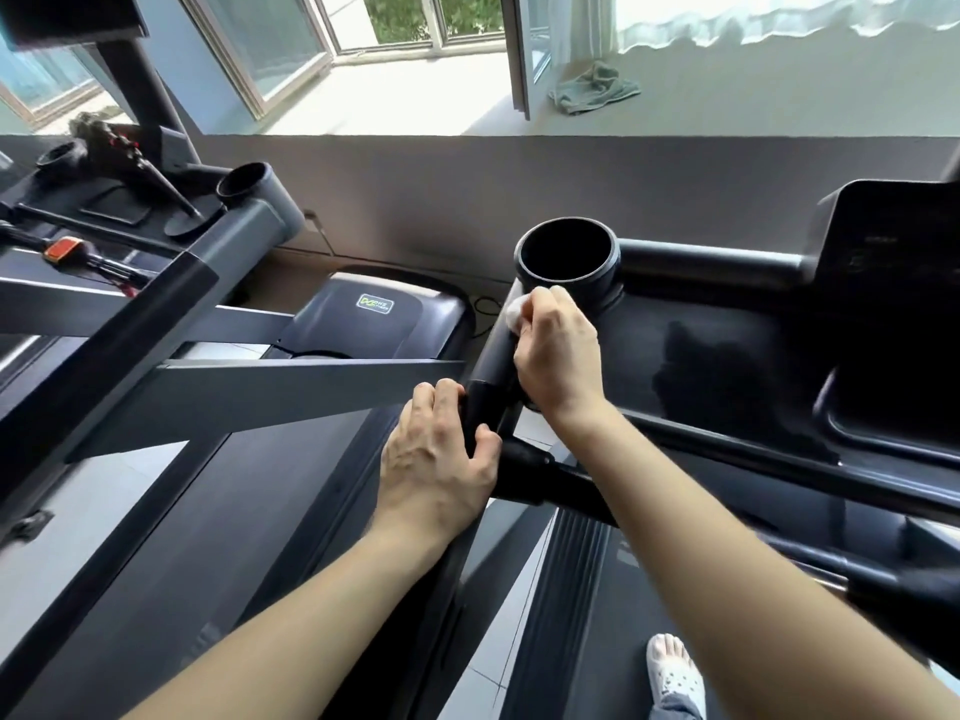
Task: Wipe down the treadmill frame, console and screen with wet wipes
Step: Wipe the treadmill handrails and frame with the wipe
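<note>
We see only a white corner of the wet wipe (515, 313) at the far left of our right hand (558, 350); the rest is hidden under its curled fingers. On our left hand (436, 459), the fingertips vanish behind the dark frame tube (493, 356). The screen (893, 283) is cut by the right edge, our foot (675, 672) by the near edge. The green logo (375, 304) on the motor cover (337, 330) is too small to read.

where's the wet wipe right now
Head view, centre: the wet wipe is bunched in the right hand, pressed on the dark handrail just below the round cup holder, with the left hand gripping the same rail lower down.
</note>
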